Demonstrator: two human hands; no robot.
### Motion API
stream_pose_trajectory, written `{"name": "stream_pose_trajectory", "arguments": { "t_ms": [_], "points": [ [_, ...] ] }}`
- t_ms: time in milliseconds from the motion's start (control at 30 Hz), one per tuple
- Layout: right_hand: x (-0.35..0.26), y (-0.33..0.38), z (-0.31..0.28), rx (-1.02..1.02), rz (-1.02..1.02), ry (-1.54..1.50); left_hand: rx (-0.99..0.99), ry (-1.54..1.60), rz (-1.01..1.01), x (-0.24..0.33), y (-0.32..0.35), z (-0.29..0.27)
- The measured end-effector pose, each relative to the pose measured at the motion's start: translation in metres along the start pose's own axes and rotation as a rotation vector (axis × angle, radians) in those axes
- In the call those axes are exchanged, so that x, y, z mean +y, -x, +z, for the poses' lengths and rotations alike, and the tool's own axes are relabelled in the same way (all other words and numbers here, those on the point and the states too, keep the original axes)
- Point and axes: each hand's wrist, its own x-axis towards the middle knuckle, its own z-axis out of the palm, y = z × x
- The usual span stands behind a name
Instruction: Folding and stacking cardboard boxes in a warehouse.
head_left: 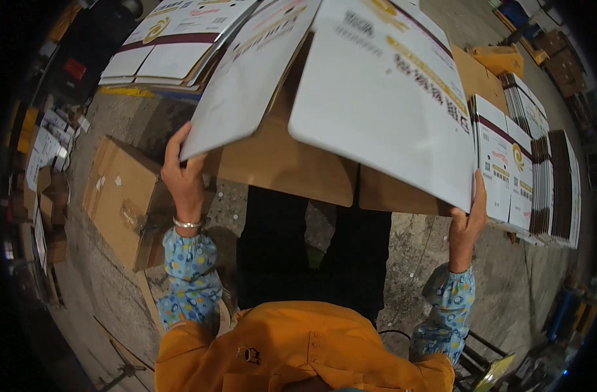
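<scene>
2 hands hold 1 white printed carton [350,85], unfolded and raised in front of the person. Head view: left hand [182,176] grips the corner of its left flap; right hand [469,219] clasps the lower right edge of its right panel. Brown cardboard box [118,199] lies on the concrete floor [416,255] at left. Flat carton stacks [533,176] stand right, more [171,42] upper left.

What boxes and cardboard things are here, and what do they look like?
Carton: held up between left hand and right hand, white flaps with maroon and gold print, brown inside.
Flat cartons: stacked top left, white with maroon stripe.
Flat carton stacks: right, standing on edge.
Brown box: on the floor, left, plain.
</scene>
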Motion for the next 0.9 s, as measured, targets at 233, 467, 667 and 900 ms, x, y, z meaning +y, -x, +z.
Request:
{"name": "stream_pose_trajectory", "arguments": {
  "t_ms": [233, 467, 667, 900],
  "points": [
    [-0.028, -0.04, -0.019, -0.045, 0.018, -0.071, 0.067, -0.114, 0.063, 0.068, -0.047, 0.005],
    [-0.05, -0.071, -0.023, -0.006, -0.068, -0.113, 0.102, -0.133, 0.131, 0.089, -0.07, 0.008],
    [-0.034, -0.087, -0.033, 0.027, -0.021, -0.039, 0.093, -0.22, 0.205, 0.079, -0.08, 0.008],
    [-0.017, -0.095, -0.039, 0.069, -0.054, -0.034, 0.178, -0.232, 0.221, 0.095, -0.087, 0.009]
  ]
}}
